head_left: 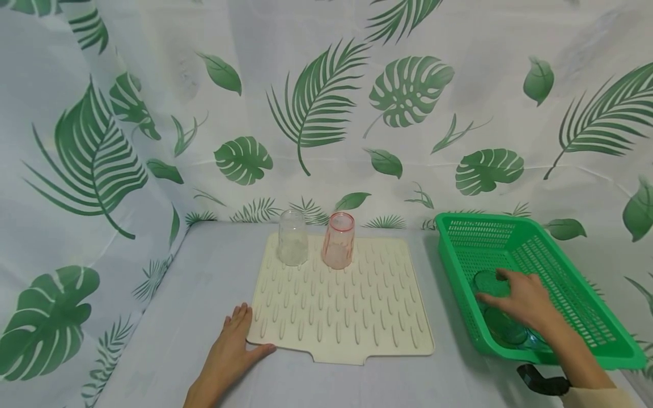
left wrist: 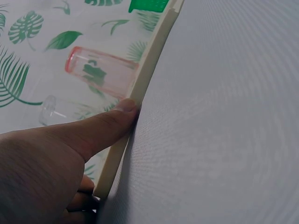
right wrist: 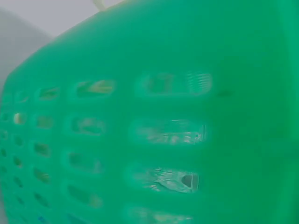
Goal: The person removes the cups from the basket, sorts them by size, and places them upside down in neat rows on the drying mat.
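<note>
My left hand (head_left: 229,343) rests at the near left corner of a cream ridged drying mat (head_left: 339,317). Its fingers lie along the left side, and in the left wrist view the thumb (left wrist: 124,109) touches the front edge. A clear glass (head_left: 293,241) and a pink-tinted glass (head_left: 338,243) stand on the far part of the mat. Inside a green plastic basket (head_left: 456,306), my right hand (head_left: 522,300) has thumb and fingers spread about a glass (head_left: 487,280). Another glass (head_left: 505,327) lies nearer in the basket. In the right wrist view, the basket's slotted wall (right wrist: 117,144) hides that hand.
The mat has a short spout (head_left: 339,358) at its front. A pale cloth (head_left: 178,283) covers the table, and a leaf-patterned curtain (head_left: 326,141) hangs behind and to the left. A black strap (head_left: 543,382) sits by my right wrist, beside the basket's near rim.
</note>
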Demonstrator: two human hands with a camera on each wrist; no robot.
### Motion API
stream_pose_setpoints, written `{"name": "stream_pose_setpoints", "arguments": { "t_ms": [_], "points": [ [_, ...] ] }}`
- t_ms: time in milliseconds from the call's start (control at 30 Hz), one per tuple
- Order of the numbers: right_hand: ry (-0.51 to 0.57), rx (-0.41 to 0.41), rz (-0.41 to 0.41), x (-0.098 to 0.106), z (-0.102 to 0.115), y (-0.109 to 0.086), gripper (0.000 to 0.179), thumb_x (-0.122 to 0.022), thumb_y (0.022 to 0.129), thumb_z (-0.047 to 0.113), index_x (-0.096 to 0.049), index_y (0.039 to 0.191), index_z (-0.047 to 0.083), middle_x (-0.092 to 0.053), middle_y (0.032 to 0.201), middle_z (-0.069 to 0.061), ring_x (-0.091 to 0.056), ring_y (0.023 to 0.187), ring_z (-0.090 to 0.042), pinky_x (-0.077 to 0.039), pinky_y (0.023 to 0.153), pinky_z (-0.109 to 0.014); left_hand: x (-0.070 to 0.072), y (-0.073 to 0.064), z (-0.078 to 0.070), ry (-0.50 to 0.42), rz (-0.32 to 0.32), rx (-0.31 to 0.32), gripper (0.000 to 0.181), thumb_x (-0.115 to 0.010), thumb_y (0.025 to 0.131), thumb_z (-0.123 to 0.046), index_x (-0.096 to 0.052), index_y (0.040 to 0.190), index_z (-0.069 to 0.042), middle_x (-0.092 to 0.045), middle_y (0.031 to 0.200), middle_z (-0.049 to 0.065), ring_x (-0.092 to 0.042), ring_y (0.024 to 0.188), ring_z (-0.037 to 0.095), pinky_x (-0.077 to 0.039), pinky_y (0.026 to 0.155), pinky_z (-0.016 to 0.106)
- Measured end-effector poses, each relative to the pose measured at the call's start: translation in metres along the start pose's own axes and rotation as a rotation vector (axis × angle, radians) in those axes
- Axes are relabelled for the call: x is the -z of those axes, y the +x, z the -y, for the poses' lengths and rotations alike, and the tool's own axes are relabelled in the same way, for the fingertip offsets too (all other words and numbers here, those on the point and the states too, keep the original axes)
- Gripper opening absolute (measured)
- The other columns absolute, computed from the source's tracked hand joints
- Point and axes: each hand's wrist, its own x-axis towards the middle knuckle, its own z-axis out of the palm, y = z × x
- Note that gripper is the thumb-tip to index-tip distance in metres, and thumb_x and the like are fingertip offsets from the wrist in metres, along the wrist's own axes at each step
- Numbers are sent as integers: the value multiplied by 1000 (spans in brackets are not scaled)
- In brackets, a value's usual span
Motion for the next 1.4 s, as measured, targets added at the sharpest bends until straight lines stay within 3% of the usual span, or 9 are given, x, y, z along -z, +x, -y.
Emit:
{"name": "stream_pose_setpoints", "arguments": {
  "t_ms": [433, 600, 667, 733, 833, 900, 967, 1200, 1400],
  "points": [
    [146, -32, -125, 42, 25, -15, 91, -68, 82, 45, -28, 141, -11, -50, 125, -33, -46, 107, -47, -40, 74, -62, 0, -1, -1, 10, -13, -17, 101, -69, 72, -59, -33, 143, 5, -26, 152, 23, -20, 144, 35, -14, 119, 50],
    [207, -43, -196, 53, 37, -23, 92, -68, 83, 42, -19, 147, -3, -47, 130, -31, -45, 110, -47, -40, 77, -60, 1, -1, -1, 24, -12, -18, 102, -70, 72, -58, -33, 142, 6, -27, 152, 23, -21, 144, 35, -15, 119, 51],
    [239, -36, -232, 55, 43, -25, 92, -69, 83, 39, -17, 149, 2, -46, 133, -30, -46, 110, -47, -42, 80, -53, 0, -1, -1, 35, -12, -18, 102, -69, 72, -59, -33, 142, 6, -27, 152, 23, -21, 144, 35, -15, 119, 51],
    [280, -13, -273, 55, 50, -27, 91, -70, 83, 35, -16, 151, 7, -46, 135, -28, -48, 110, -45, -46, 88, -35, 0, 0, -1, 40, -12, -16, 102, -69, 72, -59, -33, 142, 6, -27, 152, 23, -21, 144, 35, -15, 119, 51],
    [342, 39, -340, 52, 63, -29, 89, -73, 81, 29, -19, 151, 14, -47, 136, -24, -54, 116, -8, -36, 85, -2, -1, 0, 0, 46, -12, -19, 102, -69, 72, -59, -32, 142, 6, -26, 152, 23, -21, 144, 35, -15, 119, 50],
    [368, 72, -372, 49, 73, -29, 88, -74, 80, 26, -22, 150, 15, -49, 136, -22, -45, 111, 17, -24, 81, 9, -1, 0, 0, 39, -13, -22, 102, -70, 72, -58, -32, 142, 6, -26, 152, 23, -21, 144, 35, -15, 119, 50],
    [390, 90, -387, 46, 84, -29, 87, -75, 79, 25, -25, 149, 13, -50, 134, -20, -31, 101, 32, -22, 83, 11, -1, -1, 0, 31, -15, -25, 101, -70, 72, -56, -32, 142, 6, -27, 152, 23, -21, 143, 36, -15, 119, 51],
    [509, 155, -398, 33, 119, -25, 86, -82, 71, 13, -34, 142, 3, -49, 128, -15, -40, 105, 22, -31, 88, 9, -1, -1, 0, 28, -10, -15, 101, -70, 73, -57, -32, 143, 6, -26, 153, 22, -20, 144, 35, -14, 119, 50],
    [592, 245, -397, 20, 141, -23, 89, -82, 67, 3, -35, 142, 5, -49, 126, -12, -44, 110, 16, -34, 92, 5, 0, -1, -2, 16, -9, -11, 102, -71, 72, -56, -32, 143, 5, -25, 153, 22, -20, 144, 34, -14, 119, 50]
  ]
}}
